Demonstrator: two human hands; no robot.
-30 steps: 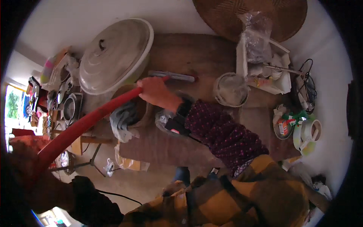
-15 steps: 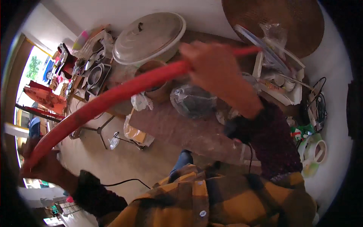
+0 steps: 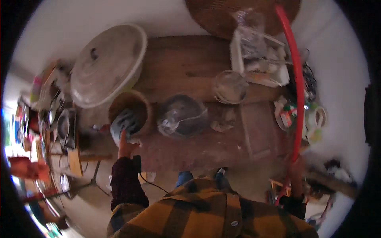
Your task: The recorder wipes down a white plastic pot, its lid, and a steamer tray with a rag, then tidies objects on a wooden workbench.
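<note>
A long, curved red hose (image 3: 298,91) rises along the right side, from my right hand up past the white box. My right hand (image 3: 295,170) is closed around its lower part at the lower right. My left hand (image 3: 126,147) reaches up to a round brown pot (image 3: 146,104), thumb and fingers apart. Its fingertips meet the edge of a crumpled grey-blue cloth or bag (image 3: 124,123) that hangs over the pot's near rim; whether they touch it is blurred. To the right of the pot lies a dark round bowl wrapped in clear plastic (image 3: 182,115).
A brown table (image 3: 190,71) runs along the wall. On it are a large lidded basin (image 3: 109,65), a clear round bowl (image 3: 230,86) and a white box (image 3: 238,59) of odds and ends. Rolls of tape (image 3: 319,117) lie at right. A cord (image 3: 152,184) hangs near my left sleeve.
My left hand has let go of the hose and moved to the pot. My right hand, with the hose, has swung down to the lower right, and the view has shifted right.
</note>
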